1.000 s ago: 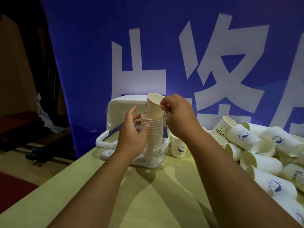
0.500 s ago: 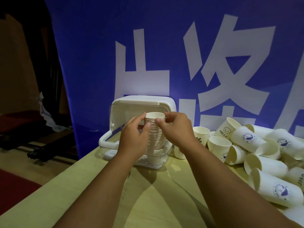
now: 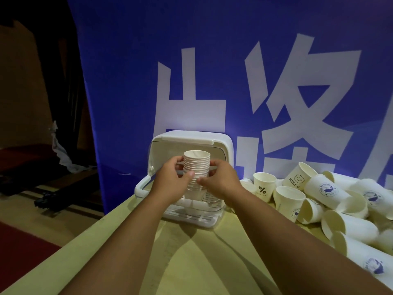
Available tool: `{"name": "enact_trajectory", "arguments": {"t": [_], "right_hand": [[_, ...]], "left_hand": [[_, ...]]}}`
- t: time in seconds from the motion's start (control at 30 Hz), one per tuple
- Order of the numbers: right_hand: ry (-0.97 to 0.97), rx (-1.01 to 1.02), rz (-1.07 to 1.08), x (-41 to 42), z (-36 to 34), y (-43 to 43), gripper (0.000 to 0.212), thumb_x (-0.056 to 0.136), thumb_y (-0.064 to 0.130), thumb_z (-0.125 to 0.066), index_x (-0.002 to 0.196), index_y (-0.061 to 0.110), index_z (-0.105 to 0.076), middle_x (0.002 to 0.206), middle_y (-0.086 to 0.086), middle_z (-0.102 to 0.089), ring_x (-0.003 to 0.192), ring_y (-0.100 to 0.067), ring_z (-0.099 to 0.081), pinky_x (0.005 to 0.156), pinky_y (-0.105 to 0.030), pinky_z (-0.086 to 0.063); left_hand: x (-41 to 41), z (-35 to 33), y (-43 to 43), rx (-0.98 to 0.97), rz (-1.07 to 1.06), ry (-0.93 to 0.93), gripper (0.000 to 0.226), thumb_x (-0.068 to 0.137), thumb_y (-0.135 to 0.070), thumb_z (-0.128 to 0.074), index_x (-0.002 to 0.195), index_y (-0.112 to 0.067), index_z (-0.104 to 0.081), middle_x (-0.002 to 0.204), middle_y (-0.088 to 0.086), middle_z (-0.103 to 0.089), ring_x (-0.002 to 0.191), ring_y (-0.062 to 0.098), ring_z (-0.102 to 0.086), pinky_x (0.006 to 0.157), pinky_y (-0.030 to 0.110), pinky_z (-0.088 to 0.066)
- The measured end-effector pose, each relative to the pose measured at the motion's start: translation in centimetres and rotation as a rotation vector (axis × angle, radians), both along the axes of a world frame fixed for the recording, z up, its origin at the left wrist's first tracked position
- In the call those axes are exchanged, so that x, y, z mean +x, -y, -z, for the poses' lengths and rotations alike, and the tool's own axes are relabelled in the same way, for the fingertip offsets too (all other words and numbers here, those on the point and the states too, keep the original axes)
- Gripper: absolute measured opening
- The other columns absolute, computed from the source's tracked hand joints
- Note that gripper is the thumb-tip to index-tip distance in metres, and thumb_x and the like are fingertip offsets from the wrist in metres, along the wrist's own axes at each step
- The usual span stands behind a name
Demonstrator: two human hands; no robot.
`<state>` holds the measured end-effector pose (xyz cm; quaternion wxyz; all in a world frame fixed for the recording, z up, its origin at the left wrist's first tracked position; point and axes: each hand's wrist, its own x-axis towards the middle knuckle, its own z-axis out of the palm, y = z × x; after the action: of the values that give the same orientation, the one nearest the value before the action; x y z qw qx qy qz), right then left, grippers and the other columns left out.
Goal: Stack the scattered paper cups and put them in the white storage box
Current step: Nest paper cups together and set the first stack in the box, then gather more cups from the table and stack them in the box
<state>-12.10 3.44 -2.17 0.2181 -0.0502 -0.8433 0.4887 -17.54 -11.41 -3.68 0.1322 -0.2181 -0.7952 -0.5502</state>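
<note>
Paper cup stack (image 3: 196,165) held upright in the white storage box (image 3: 222,145) — 2 hands on it.
Left hand (image 3: 172,182) and right hand (image 3: 221,182) each curl fingers round the stack's sides, inside the open box at the far edge of the table (image 3: 202,256); loose cups (image 3: 340,201) lie heaped to the right.

white cups (image 3: 196,165), white box (image 3: 221,145), blue banner (image 3: 127,71)

cup stack (image 3: 196,165) in storage box (image 3: 219,143), loose cups (image 3: 331,199) right, banner (image 3: 212,71) behind
</note>
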Motion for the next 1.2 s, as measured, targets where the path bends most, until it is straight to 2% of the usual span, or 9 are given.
{"name": "enact_trajectory", "arguments": {"t": [0.2,0.4,0.53,0.7,0.83,0.97,1.07,1.13,1.2], "right_hand": [[0.028,-0.075,-0.049,-4.3,-0.2,2.5,0.058,0.079,0.01,-0.082,0.13,0.016,-0.055,0.109,-0.004,-0.069,0.093,-0.019,-0.069,0.085,-0.042,-0.059],[0.027,-0.105,-0.017,-8.9,0.0,4.2,0.05,0.081,0.014,-0.08,0.124,0.019,-0.054,0.108,-0.003,-0.068,0.098,-0.022,-0.067,0.089,-0.041,-0.056],[-0.008,-0.039,0.026,-10.9,0.3,4.5,0.039,0.082,0.021,-0.08,0.103,0.029,-0.047,0.099,0.003,-0.064,0.096,-0.02,-0.065,0.086,-0.036,-0.054],[-0.007,-0.036,0.052,-11.9,0.7,4.4,0.039,0.083,0.024,-0.08,0.103,0.029,-0.048,0.102,0.004,-0.064,0.101,-0.022,-0.065,0.09,-0.04,-0.055],[0.012,0.001,0.041,-11.5,0.5,4.4,0.043,0.083,0.03,-0.079,0.115,0.022,-0.052,0.11,-0.001,-0.066,0.101,-0.022,-0.064,0.086,-0.038,-0.054],[0.024,0.03,0.081,-9.9,0.1,4.6,0.057,0.083,0.036,-0.076,0.13,0.015,-0.049,0.1,0.003,-0.056,0.087,-0.016,-0.054,0.064,-0.026,-0.043],[0.041,0.025,0.105,-7.8,-0.4,4.2,0.038,0.088,0.029,-0.071,0.121,0.014,-0.06,0.099,0.001,-0.066,0.09,-0.017,-0.064,0.073,-0.032,-0.053],[0.029,0.042,0.133,-5.7,-0.5,3.8,0.008,0.09,0.023,-0.069,0.093,0.015,-0.069,0.084,0.0,-0.067,0.081,-0.017,-0.065,0.075,-0.035,-0.056],[-0.013,0.076,0.166,-3.3,-0.3,3.3,0.016,0.089,0.02,-0.066,0.073,0.018,-0.065,0.071,0.0,-0.063,0.072,-0.018,-0.062,0.066,-0.033,-0.054]], "left_hand": [[-4.2,-0.2,2.2,-0.029,-0.058,0.026,0.046,0.094,-0.021,-0.072,0.136,-0.028,-0.054,0.109,-0.013,-0.063,0.101,0.011,-0.064,0.086,0.044,-0.06],[-8.2,0.0,2.7,-0.024,-0.11,0.041,0.04,0.096,-0.021,-0.069,0.133,-0.028,-0.053,0.107,-0.012,-0.064,0.093,0.004,-0.061,0.067,0.023,-0.047],[-9.9,0.2,2.3,-0.032,-0.117,0.05,0.04,0.097,-0.022,-0.067,0.134,-0.028,-0.052,0.105,-0.013,-0.062,0.09,0.0,-0.058,0.064,0.021,-0.043],[-10.7,0.6,1.9,0.01,-0.11,0.065,0.037,0.097,-0.02,-0.068,0.129,-0.028,-0.053,0.103,-0.013,-0.063,0.095,0.006,-0.062,0.064,0.022,-0.044],[-10.2,0.4,2.1,-0.012,-0.118,0.079,0.04,0.096,-0.027,-0.069,0.132,-0.026,-0.052,0.103,-0.011,-0.064,0.092,0.006,-0.061,0.065,0.024,-0.045],[-8.4,-0.2,2.3,-0.101,-0.19,0.046,0.049,0.097,-0.034,-0.067,0.14,-0.022,-0.047,0.119,-0.003,-0.06,0.101,0.015,-0.06,0.068,0.025,-0.041],[-6.0,-0.3,2.5,-0.147,-0.247,-0.027,0.025,0.097,-0.033,-0.067,0.118,-0.025,-0.057,0.113,-0.006,-0.06,0.094,0.01,-0.059,0.067,0.025,-0.042],[-4.1,-0.3,2.7,-0.182,-0.263,-0.072,0.006,0.096,-0.031,-0.066,0.093,-0.028,-0.062,0.096,-0.006,-0.065,0.084,0.01,-0.061,0.061,0.028,-0.045],[-2.0,-0.5,2.7,-0.205,-0.24,-0.078,0.015,0.096,-0.03,-0.065,0.081,-0.029,-0.063,0.083,-0.007,-0.067,0.078,0.014,-0.064,0.062,0.035,-0.053]]}}
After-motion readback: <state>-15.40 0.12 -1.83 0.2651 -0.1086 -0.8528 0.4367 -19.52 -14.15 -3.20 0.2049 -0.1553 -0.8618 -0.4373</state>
